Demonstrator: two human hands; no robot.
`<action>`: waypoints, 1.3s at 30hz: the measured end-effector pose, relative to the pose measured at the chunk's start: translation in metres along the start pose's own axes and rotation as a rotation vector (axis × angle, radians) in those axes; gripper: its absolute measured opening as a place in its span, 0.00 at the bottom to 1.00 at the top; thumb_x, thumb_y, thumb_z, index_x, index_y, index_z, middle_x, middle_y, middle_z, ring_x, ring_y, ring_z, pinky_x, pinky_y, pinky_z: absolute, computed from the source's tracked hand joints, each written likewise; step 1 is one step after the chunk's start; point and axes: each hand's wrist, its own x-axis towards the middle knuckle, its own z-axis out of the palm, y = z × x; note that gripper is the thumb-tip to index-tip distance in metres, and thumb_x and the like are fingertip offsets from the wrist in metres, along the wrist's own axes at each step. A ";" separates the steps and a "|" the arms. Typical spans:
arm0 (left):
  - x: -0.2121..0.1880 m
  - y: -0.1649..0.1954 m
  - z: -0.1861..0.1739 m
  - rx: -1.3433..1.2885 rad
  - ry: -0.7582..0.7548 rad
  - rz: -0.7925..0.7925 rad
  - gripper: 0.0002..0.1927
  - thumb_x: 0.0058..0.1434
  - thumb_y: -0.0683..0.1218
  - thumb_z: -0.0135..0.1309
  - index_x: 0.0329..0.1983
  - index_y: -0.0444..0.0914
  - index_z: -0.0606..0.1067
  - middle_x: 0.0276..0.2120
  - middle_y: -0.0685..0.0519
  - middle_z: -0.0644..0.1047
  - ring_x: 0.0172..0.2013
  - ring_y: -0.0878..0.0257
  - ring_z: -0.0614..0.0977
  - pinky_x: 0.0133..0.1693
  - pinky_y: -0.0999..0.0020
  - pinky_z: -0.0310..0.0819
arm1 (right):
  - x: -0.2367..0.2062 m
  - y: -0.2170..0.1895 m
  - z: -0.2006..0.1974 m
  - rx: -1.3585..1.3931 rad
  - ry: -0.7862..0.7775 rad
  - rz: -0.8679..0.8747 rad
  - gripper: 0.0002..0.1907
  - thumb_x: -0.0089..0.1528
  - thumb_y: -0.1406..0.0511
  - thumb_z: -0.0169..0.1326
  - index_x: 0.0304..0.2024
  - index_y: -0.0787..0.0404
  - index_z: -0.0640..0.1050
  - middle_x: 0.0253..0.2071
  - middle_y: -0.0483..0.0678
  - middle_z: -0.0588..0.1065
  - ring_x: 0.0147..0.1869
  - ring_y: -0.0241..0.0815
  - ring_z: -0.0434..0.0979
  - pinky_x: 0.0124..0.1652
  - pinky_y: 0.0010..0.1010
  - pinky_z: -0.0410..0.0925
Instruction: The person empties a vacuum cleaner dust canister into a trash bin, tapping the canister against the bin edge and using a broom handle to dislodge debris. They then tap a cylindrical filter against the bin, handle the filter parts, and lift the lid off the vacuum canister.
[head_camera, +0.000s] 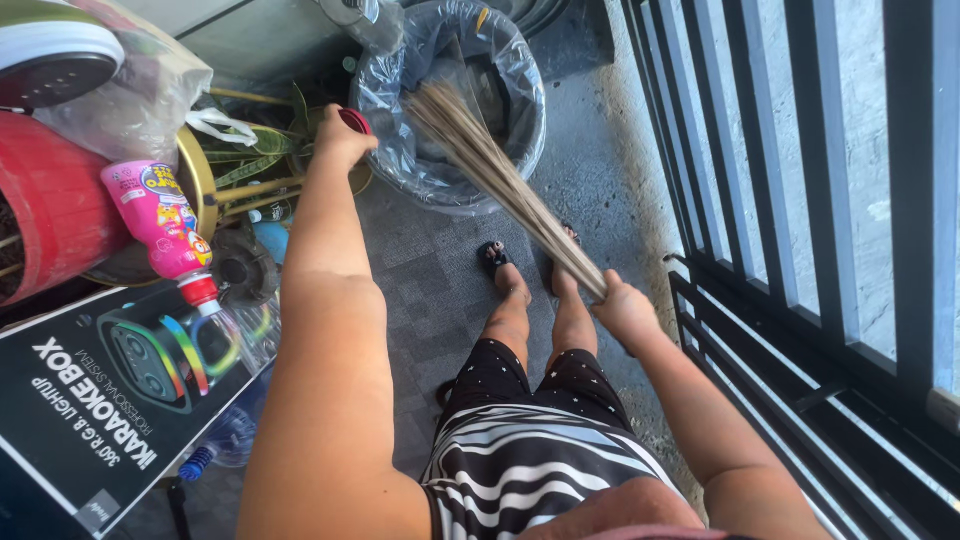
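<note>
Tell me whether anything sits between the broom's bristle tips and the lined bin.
Nothing visible does. The stick broom, held in the right hand, already has its tips over the bin opening.

The bin (455, 110) stands ahead of my feet (530, 270). A box (100, 400) lies to my left. A railing (800, 250) runs along my right.

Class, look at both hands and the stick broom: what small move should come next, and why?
Probably tap or shake the bundled straw stick broom inside the plastic-lined bin: the right hand holds its bristle tips over the opening, while the left hand grips a red-handled item beside it.
</note>
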 end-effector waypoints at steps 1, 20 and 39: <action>-0.001 0.001 0.002 -0.040 -0.004 0.005 0.49 0.40 0.46 0.71 0.66 0.40 0.62 0.58 0.41 0.73 0.58 0.47 0.76 0.55 0.57 0.74 | 0.000 -0.004 0.001 -0.008 0.001 0.003 0.23 0.56 0.59 0.59 0.51 0.57 0.70 0.42 0.62 0.79 0.50 0.65 0.79 0.50 0.52 0.71; 0.000 0.003 0.005 -0.122 0.125 -0.009 0.49 0.41 0.47 0.71 0.67 0.41 0.61 0.60 0.42 0.73 0.60 0.47 0.76 0.58 0.57 0.73 | -0.003 -0.006 -0.007 0.049 -0.041 0.004 0.27 0.52 0.63 0.61 0.52 0.57 0.70 0.42 0.62 0.79 0.49 0.64 0.80 0.48 0.52 0.71; -0.008 -0.005 0.029 -1.194 -0.220 -0.544 0.35 0.48 0.64 0.59 0.54 0.42 0.68 0.46 0.43 0.73 0.37 0.45 0.81 0.42 0.48 0.82 | 0.000 -0.005 -0.008 0.141 -0.013 -0.001 0.26 0.53 0.61 0.62 0.51 0.58 0.69 0.40 0.64 0.79 0.48 0.65 0.80 0.48 0.51 0.72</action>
